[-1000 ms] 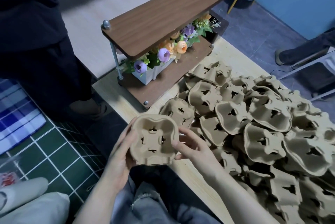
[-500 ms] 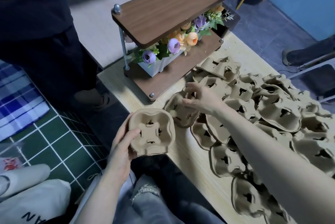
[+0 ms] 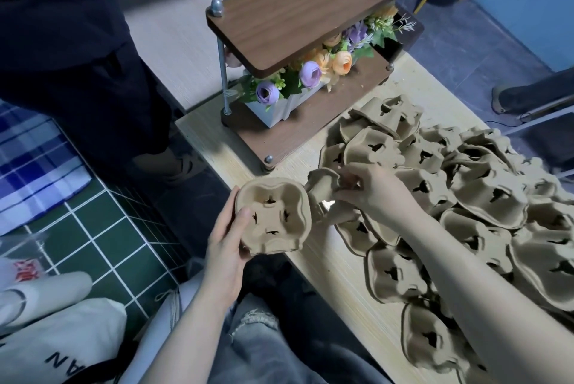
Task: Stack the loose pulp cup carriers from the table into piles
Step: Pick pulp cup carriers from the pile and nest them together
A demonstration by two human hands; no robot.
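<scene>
Pale wood desk point(image 3: 348, 287): runs from the near right to the far middle, its near-left corner close to the person's lap; most of its right half lies under the carriers.
Loose pulp cup carriers point(image 3: 484, 206): a wide, untidy brown heap across the right side of the desk, cups facing up, many overlapping and tilted; none of them in a neat pile yet.
Two-tier wooden shelf point(image 3: 313, 1): stands on the far part of the desk, just beyond the heap, dark walnut boards on metal posts.
Flower box point(image 3: 279, 107): white planter of purple and orange artificial flowers, on the lower board of the shelf.
Held stack point(image 3: 273, 216): carriers nested together, tilted up off the near-left edge of the desk, just left of the heap.
Left hand point(image 3: 226, 247): its grip is curled round the left side of the held stack, thumb on the top face.
Right hand point(image 3: 369, 188): reaches over the near edge of the heap; its grip pinches the rim of one carrier.
Pinched carrier point(image 3: 323, 185): tilted up on edge, almost touching the right side of the held stack.
Step in hand: picking one more loose carrier, as I judge it, with most of the task left.
Next move calls for: turning the pinched carrier cups-up, matching its four pockets to the held stack, then pressing it down until it nests.
</scene>
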